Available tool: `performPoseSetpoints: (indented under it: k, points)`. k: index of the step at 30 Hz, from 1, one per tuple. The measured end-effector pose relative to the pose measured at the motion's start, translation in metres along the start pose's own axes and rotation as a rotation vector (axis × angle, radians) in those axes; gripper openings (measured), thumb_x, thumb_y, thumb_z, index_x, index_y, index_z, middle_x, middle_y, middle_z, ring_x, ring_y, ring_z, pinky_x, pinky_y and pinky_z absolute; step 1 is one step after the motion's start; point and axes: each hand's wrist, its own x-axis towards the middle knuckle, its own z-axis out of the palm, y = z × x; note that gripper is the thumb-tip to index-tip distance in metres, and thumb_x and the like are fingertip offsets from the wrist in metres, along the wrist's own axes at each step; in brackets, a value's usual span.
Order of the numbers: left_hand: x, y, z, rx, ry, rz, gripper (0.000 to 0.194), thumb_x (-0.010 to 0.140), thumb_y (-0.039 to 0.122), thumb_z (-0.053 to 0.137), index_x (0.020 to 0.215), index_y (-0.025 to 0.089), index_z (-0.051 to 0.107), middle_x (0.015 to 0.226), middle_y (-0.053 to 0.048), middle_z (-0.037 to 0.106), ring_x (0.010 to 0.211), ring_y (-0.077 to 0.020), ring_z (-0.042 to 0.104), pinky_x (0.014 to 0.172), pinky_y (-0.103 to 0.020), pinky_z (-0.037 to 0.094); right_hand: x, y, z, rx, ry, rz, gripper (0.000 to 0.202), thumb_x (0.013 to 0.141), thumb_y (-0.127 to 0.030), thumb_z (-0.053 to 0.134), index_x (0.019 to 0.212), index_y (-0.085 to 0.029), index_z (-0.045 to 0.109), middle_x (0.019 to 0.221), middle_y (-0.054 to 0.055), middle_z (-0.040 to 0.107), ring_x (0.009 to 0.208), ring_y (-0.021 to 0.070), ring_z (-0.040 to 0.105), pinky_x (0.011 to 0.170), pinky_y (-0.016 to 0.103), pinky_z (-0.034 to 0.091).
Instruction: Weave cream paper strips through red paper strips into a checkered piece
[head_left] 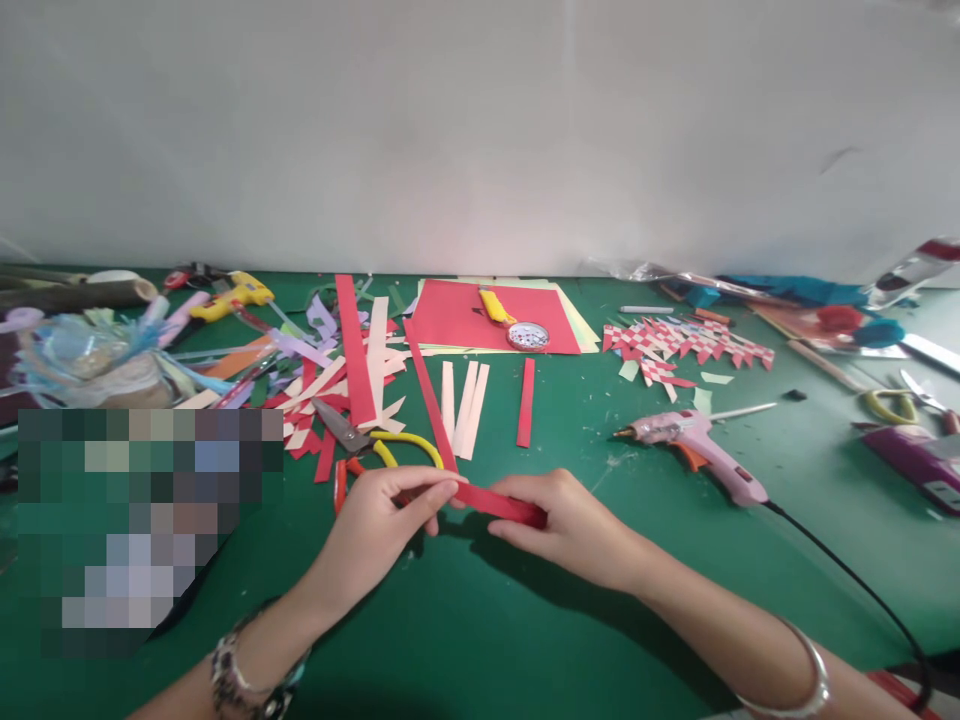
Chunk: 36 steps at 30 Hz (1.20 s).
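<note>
A short red paper strip (491, 501) is held between both hands above the green table. My left hand (386, 520) pinches its left end between thumb and fingers. At the strip's right end, the fingers of my right hand (566, 525) are closed on it. A long red strip (431, 400) reaches down to the fingers of my left hand. Beyond the hands lie pale strips (472, 410) and another short red strip (526, 403). Scissors with yellow handles (409, 437) rest just past my left hand, partly hidden by it.
Red sheets (450, 315) lie at the back under a yellow cutter (493, 306) and round tin (527, 337). Woven red-and-white pieces (690, 342) and a pink glue gun (701, 445) with its cord are right. Paper scraps and a yellow glue gun (236, 295) lie left.
</note>
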Motion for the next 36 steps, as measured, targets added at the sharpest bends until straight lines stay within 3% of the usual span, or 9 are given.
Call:
performPoseSetpoints:
  k: [8,13,17,23,28,32,36]
  points:
    - [0.005,-0.002,-0.015,0.073,0.036,-0.030,0.039,0.077,0.052,0.055,0.073,0.017,0.072,0.046,0.000,0.057,0.037,-0.0097,0.042,0.036,-0.020,0.032,-0.001,0.002,-0.006,0.141,-0.003,0.035,0.019,0.087,-0.029,0.051,0.073,-0.018,0.056,0.055,-0.004,0.053,0.050,0.0075,0.044,0.051,0.019,0.034]
    - [0.009,0.000,-0.023,0.117,0.115,0.012,0.039,0.077,0.052,0.054,0.068,0.019,0.072,0.043,0.001,0.056,0.045,-0.0127,0.051,0.044,-0.020,0.039,-0.002,0.002,-0.011,0.241,0.072,0.099,0.024,0.087,-0.032,0.052,0.069,-0.017,0.058,0.049,-0.005,0.052,0.042,0.0058,0.040,0.047,0.018,0.033]
    - [0.012,0.000,-0.028,0.154,0.137,0.015,0.040,0.078,0.053,0.053,0.074,0.020,0.074,0.043,0.002,0.055,0.045,-0.0132,0.051,0.043,-0.021,0.038,-0.001,0.004,-0.017,0.343,0.161,0.181,0.020,0.083,-0.034,0.056,0.074,-0.017,0.060,0.048,-0.005,0.052,0.040,0.0055,0.041,0.042,0.018,0.032]
    - [0.012,0.002,-0.031,0.119,0.304,0.005,0.035,0.074,0.050,0.056,0.082,0.020,0.072,0.044,0.004,0.055,0.060,-0.0185,0.063,0.072,-0.029,0.051,0.001,0.005,-0.026,0.498,0.413,0.180,0.025,0.072,-0.041,0.067,0.070,-0.017,0.059,0.052,-0.003,0.056,0.047,0.0075,0.049,0.047,0.020,0.041]
    - [0.012,0.004,-0.030,0.023,0.316,-0.004,0.033,0.071,0.050,0.060,0.079,0.020,0.070,0.042,0.004,0.052,0.074,-0.0240,0.069,0.070,-0.028,0.053,0.002,0.009,-0.027,0.758,0.480,0.196,0.030,0.068,-0.045,0.071,0.070,-0.017,0.061,0.058,-0.001,0.063,0.053,0.0078,0.055,0.055,0.021,0.048]
    - [0.012,0.003,-0.030,0.040,0.332,-0.020,0.034,0.071,0.048,0.060,0.083,0.019,0.071,0.046,0.004,0.056,0.066,-0.0211,0.067,0.066,-0.027,0.052,0.003,0.014,-0.028,0.947,0.497,0.253,0.030,0.066,-0.044,0.074,0.073,-0.017,0.064,0.066,0.001,0.069,0.057,0.0077,0.060,0.062,0.022,0.052]
    - [0.012,0.001,-0.030,0.069,0.327,-0.022,0.034,0.073,0.048,0.059,0.085,0.019,0.071,0.049,0.003,0.060,0.065,-0.0207,0.067,0.067,-0.028,0.052,0.003,0.016,-0.030,0.978,0.534,0.284,0.034,0.061,-0.046,0.078,0.071,-0.016,0.066,0.067,0.003,0.071,0.056,0.0083,0.062,0.061,0.021,0.053]
